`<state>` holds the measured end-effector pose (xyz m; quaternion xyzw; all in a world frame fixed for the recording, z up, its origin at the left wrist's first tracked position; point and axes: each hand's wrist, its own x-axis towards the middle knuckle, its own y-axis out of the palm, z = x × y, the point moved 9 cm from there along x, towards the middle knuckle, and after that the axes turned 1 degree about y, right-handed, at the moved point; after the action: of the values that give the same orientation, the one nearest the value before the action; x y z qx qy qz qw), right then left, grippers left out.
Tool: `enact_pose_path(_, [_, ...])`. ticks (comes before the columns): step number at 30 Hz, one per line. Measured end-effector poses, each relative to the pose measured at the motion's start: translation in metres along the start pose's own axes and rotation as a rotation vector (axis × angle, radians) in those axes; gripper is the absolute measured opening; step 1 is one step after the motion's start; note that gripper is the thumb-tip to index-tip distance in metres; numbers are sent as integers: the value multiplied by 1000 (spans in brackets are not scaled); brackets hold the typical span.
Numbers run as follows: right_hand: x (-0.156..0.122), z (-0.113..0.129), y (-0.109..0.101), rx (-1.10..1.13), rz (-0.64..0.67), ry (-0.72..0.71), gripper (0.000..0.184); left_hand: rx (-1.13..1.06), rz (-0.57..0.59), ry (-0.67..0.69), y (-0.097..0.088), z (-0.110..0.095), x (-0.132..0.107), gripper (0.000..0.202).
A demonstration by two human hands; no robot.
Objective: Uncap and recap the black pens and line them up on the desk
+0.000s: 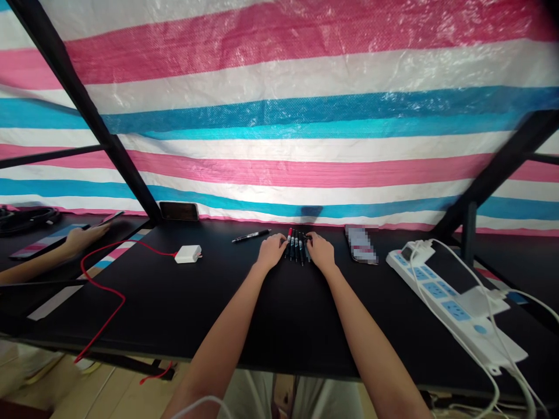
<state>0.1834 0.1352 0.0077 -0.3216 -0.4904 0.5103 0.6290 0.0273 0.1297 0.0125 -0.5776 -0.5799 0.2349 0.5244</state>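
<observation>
Side by side on the black table lies a small row of pens, dark-bodied, one with a red cap. Against the left side of this row rests my left hand, its fingers curled in. From the other side my right hand presses on the row, fingers bent around the outermost pen. Between them the two hands hold the row together, flat on the tabletop. The thumb tips are too small to make out clearly. A single black pen lies apart, just left of my left hand.
A phone lies right of my hands. Farther right is a white power strip with plugs and cables. On the left are a white charger with a red cable, a leaning phone, and another person's hand. Black frame bars flank the table.
</observation>
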Motion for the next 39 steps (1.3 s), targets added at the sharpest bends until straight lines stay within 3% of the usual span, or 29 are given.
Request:
enact_pose_path(7, [-2, 1, -1, -14, -2, 7, 30, 106, -75, -219, -11, 22, -4, 17])
enact_pose_path(13, [0, -14, -5, 7, -43, 134, 29, 349, -298, -484, -42, 50, -19, 28])
enact_pose_path(18, [0, -13, -4, 8, -27, 138, 29, 396, -240, -564, -44, 69, -22, 24])
enact_pose_path(23, [-2, -15, -7, 39, -45, 174, 28, 402, -183, -513, -38, 67, -19, 19])
enact_pose_path(30, [-4, -27, -27, 274, -240, 240, 34, 299, -213, -332, -28, 39, -12, 23])
enact_pose_path(35, [5, -20, -15, 522, -151, 143, 33, 268, -318, -35, -37, -8, -10, 25])
enact_pose_path(39, [12, -4, 4, 973, 14, 37, 44, 245, -335, 102, -41, -29, -13, 25])
